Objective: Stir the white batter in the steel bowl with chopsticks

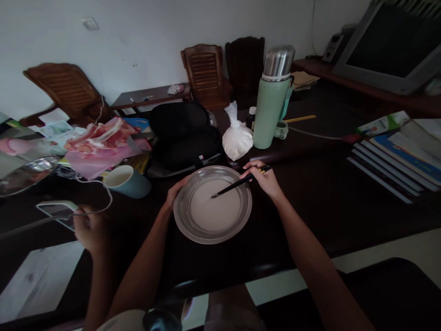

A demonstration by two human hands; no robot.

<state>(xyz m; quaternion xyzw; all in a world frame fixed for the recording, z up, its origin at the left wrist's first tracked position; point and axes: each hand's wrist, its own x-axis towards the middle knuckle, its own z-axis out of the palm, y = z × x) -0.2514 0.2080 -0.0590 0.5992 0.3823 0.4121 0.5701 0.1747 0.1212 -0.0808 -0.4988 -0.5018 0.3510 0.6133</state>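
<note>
A round metal bowl (181, 216) stands on the dark table, holding a smooth, pale, milky liquid (217, 214). Around the bowl's left rim curls my left hand (175, 191), its fingers partly hidden behind the edge. In my right hand (260, 177) are black chopsticks (234, 185), slanting down to the left with their tips in the liquid. Just behind the bowl sits a knotted clear plastic bag of white powder (237, 140).
Behind the bowl stand a green thermos (272, 110) and an open black case (186, 138). To the left are a blue cup (132, 181), raw meat (101, 138) on pink plastic, and another person's hand (91, 227) holding a phone (58, 209). Books (396, 161) lie stacked at right.
</note>
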